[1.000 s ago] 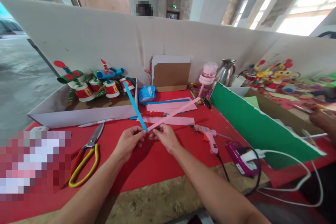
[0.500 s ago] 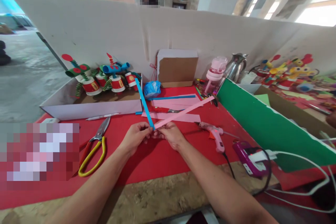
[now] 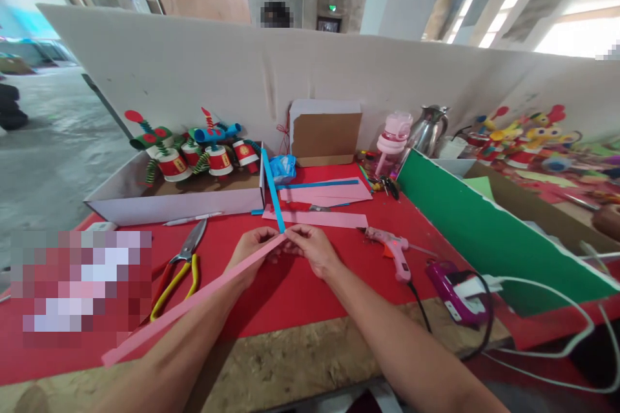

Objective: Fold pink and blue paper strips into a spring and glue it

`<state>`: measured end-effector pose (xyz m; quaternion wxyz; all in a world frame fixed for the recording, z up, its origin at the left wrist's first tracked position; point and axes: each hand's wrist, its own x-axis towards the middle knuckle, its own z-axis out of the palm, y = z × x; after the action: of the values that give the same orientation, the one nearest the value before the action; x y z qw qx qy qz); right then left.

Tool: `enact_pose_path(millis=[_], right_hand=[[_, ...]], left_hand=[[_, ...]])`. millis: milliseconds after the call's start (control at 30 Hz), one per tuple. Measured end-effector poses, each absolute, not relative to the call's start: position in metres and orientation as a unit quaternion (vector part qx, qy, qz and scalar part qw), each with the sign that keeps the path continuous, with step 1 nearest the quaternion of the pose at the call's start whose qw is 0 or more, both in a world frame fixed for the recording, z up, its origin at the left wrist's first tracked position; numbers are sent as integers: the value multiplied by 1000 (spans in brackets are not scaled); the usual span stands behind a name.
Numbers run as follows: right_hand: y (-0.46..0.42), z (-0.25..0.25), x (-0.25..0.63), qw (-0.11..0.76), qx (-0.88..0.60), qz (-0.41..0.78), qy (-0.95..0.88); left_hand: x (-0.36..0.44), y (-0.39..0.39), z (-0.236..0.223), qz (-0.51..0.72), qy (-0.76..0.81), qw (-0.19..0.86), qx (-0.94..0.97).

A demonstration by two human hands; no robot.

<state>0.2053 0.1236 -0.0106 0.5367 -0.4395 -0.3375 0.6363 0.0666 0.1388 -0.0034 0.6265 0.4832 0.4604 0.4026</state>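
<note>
My left hand (image 3: 254, 251) and my right hand (image 3: 312, 246) meet over the red table cover (image 3: 285, 290), both pinched on the joined ends of two paper strips. The blue paper strip (image 3: 272, 190) rises from the pinch toward the far side. From the same pinch the pink paper strip (image 3: 194, 297) runs down to the left, across my left forearm. More pink and blue strips (image 3: 324, 195) lie flat just behind my hands.
Yellow-handled scissors (image 3: 177, 269) lie left of my hands. A pink glue gun (image 3: 393, 251) and a purple device with white cable (image 3: 453, 293) lie to the right. A white box of paper-cup crafts (image 3: 194, 158), a cardboard box (image 3: 325, 132), a pink bottle (image 3: 391, 142), a kettle (image 3: 429, 129) and a green board (image 3: 484, 232) ring the table.
The pink strip, which pointed up and to the right, has been folded over and now runs down to the left across my left forearm. The blue strip stays pointing away.
</note>
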Motion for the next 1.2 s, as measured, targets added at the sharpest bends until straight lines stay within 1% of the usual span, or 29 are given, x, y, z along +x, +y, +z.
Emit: enact_pose_path(millis=[200, 400, 667, 833, 1000, 1200], right_hand=[[124, -11, 207, 530, -440, 638, -345], [122, -8, 203, 540, -466, 609, -346], [126, -12, 206, 574, -474, 574, -341], [124, -10, 206, 547, -454, 599, -368], [125, -8, 210, 523, -424, 654, -344], [125, -8, 211, 518, -469, 616, -364]], left_hand=[[69, 138, -2, 415, 462, 612, 490], [68, 138, -2, 413, 453, 603, 511], [72, 130, 9, 396, 405, 645, 513], [71, 134, 3, 433, 450, 626, 468], [69, 136, 1, 426, 464, 608, 482], [71, 134, 5, 423, 462, 596, 503]])
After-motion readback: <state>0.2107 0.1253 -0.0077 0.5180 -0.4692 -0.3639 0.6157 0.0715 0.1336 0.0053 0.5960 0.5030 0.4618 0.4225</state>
